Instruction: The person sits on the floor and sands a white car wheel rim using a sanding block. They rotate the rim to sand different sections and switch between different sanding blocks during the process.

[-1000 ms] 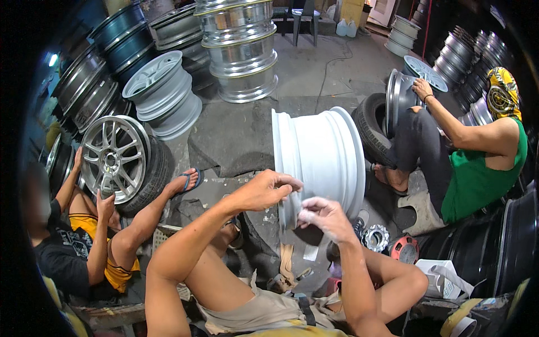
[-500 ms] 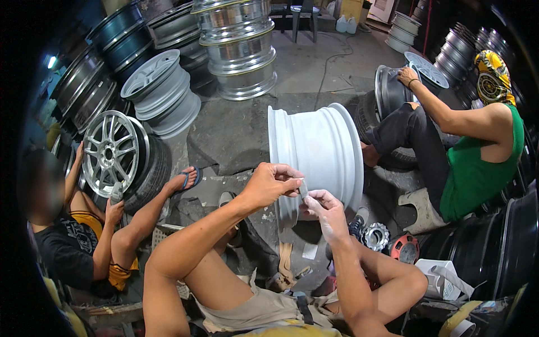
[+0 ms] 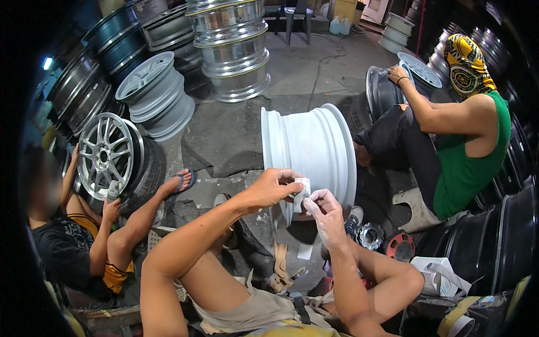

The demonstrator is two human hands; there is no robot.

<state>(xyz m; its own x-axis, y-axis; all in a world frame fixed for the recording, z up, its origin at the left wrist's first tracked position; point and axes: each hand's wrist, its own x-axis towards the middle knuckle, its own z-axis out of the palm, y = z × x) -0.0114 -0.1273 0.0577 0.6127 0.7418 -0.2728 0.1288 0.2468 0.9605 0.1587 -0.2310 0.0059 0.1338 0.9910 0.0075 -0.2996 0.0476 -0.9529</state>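
My left hand (image 3: 274,188) pinches the upper left of a small folded whitish sheet (image 3: 304,188), which looks like dusty sandpaper. My right hand (image 3: 327,215), coated in pale powder, is closed on its lower right part. Both hands hold it up in front of a whitish-grey wheel rim (image 3: 317,146). The rim stands upright on its tread edge between my knees and the far floor, its barrel facing me. Neither hand appears to press on the barrel.
On the left a person (image 3: 73,241) holds a silver spoked wheel (image 3: 106,151) over a tyre. At right a person in green (image 3: 474,151) handles a dark rim (image 3: 382,92). Stacked rims (image 3: 233,62) stand behind. A red disc (image 3: 400,245) and white box (image 3: 435,275) lie right.
The folded sheet has turned from nearly edge-on to showing its flat face between my fingers. The whole view has shifted slightly, and the person in green leans further in.
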